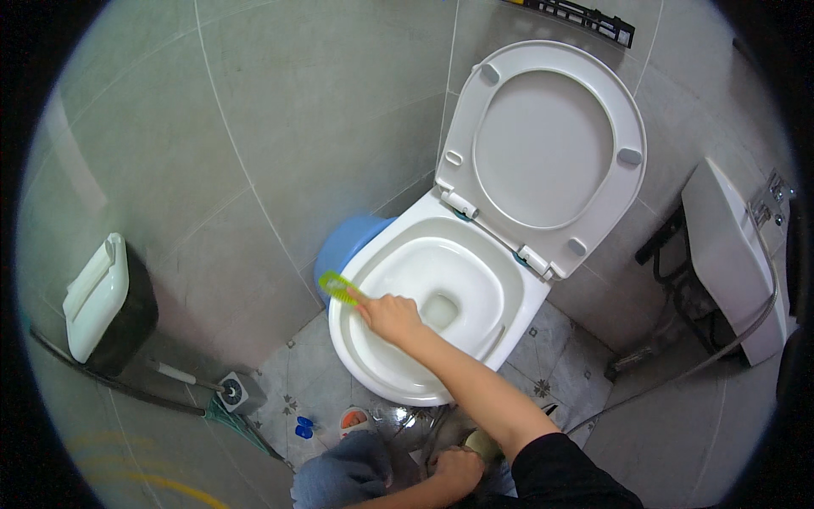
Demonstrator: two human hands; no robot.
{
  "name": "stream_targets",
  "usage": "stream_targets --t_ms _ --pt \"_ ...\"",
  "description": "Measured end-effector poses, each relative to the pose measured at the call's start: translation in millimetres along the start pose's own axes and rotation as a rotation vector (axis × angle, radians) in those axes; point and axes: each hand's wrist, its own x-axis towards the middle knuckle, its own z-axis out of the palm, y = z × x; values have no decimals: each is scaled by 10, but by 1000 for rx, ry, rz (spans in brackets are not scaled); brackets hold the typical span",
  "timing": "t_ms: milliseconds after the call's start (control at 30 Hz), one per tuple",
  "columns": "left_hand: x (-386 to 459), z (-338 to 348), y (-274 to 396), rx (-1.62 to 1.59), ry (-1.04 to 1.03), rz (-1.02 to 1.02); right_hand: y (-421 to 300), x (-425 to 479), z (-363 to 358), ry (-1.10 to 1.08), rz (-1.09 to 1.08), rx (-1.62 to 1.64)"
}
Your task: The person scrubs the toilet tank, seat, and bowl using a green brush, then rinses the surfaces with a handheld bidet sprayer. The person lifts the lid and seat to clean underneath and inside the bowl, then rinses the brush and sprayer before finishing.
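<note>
My right hand point(391, 318) grips a bright green scrubbing brush point(337, 287) at the left rim of a white toilet bowl point(381, 375). My right forearm crosses over the bowl's front. A little water stands in the drain at the bottom of the bowl. The toilet seat and lid point(622, 114) are raised against the wall. My left hand point(459, 469) rests low by my knees with curled fingers, beside a pale yellow-green object point(482, 444). Whether it holds anything is hidden.
A blue plastic tub point(346, 245) sits behind the toilet's left side. To the left are a wall-mounted tissue box point(105, 305) and a long-handled brush in a holder point(241, 393). A small blue object point(304, 427) lies on wet floor tiles. A washbasin point(731, 261) and hose point(706, 356) are right.
</note>
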Motion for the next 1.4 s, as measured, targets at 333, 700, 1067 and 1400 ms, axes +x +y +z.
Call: stream_targets --t_ms 333,700,1067,1400 --pt "-224 -435 -263 93 239 -91 1384 588 -225 68 556 -139" --pt "-178 -428 -372 78 222 -60 1542 972 -380 102 388 -329" --pt "-152 -471 -179 95 328 -113 1883 88 -322 291 164 -644" --pt "-6 -505 -352 26 -21 -47 1730 955 -156 262 464 -601"
